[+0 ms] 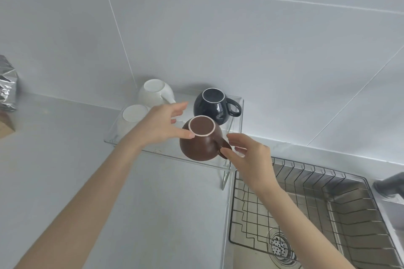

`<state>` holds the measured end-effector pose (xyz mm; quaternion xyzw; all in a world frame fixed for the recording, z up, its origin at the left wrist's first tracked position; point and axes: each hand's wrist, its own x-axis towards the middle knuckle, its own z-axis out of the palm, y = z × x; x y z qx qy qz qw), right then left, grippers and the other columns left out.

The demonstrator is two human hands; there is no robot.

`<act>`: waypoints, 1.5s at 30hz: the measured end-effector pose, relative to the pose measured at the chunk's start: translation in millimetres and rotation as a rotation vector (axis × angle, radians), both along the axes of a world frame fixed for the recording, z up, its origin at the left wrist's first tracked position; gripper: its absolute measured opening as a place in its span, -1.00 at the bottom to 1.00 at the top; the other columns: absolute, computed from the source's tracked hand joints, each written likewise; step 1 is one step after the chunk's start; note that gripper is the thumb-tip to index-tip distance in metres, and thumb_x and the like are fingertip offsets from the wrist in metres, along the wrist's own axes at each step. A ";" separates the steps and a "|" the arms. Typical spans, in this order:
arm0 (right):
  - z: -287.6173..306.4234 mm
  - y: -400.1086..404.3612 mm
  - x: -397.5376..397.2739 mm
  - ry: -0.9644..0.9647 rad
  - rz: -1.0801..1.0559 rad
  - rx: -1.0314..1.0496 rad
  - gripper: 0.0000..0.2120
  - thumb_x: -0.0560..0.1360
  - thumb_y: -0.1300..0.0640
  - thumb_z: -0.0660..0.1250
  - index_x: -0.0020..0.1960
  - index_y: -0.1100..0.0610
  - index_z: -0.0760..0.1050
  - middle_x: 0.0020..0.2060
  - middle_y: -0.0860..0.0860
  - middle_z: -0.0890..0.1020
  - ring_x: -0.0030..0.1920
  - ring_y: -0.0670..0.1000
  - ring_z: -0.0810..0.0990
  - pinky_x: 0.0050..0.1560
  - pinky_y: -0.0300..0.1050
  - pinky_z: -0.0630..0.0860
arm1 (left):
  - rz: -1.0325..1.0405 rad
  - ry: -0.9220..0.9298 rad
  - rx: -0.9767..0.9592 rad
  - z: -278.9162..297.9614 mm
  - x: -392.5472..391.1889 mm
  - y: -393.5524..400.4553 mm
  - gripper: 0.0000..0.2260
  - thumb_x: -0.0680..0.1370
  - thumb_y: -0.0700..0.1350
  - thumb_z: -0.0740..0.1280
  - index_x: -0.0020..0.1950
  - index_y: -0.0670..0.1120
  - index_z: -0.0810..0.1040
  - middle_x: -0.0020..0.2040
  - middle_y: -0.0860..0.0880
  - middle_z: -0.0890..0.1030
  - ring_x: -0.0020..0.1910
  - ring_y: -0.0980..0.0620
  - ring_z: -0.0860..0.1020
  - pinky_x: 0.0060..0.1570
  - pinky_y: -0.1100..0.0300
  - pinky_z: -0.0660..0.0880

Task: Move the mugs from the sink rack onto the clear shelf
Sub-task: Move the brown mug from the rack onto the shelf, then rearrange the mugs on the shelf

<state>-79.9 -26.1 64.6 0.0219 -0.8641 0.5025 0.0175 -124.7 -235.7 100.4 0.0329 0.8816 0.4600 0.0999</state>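
A brown mug (197, 145) stands upside down at the front right of the clear shelf (153, 153). My right hand (247, 155) pinches its handle. My left hand (161, 124) rests fingers apart against the mug's upper left side, thumb touching the base rim. A dark blue mug (215, 106) sits upside down just behind it. Two white mugs are upside down on the shelf's left part, the back white mug (155, 91) in plain sight and the front white mug (131, 116) partly hidden by my left hand. The wire sink rack (306, 203) at lower right holds no mugs.
The steel sink with its drain (281, 247) lies under the rack. A grey faucet part (391, 183) shows at the right edge. A silver foil bag (7, 85) stands at the far left on the grey counter (65, 148). The tiled wall rises behind the shelf.
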 end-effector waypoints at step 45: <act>-4.1 -0.1 -97.7 0.207 -0.176 0.163 -0.79 0.42 0.38 0.29 0.03 0.27 0.57 -0.05 0.25 0.66 -0.03 0.25 0.60 0.09 0.07 0.51 | -0.034 0.213 -0.002 -10.4 -80.4 27.9 -0.68 0.34 -0.19 0.46 0.09 -0.12 0.59 0.09 -0.11 0.66 0.11 0.03 0.57 0.21 0.09 0.45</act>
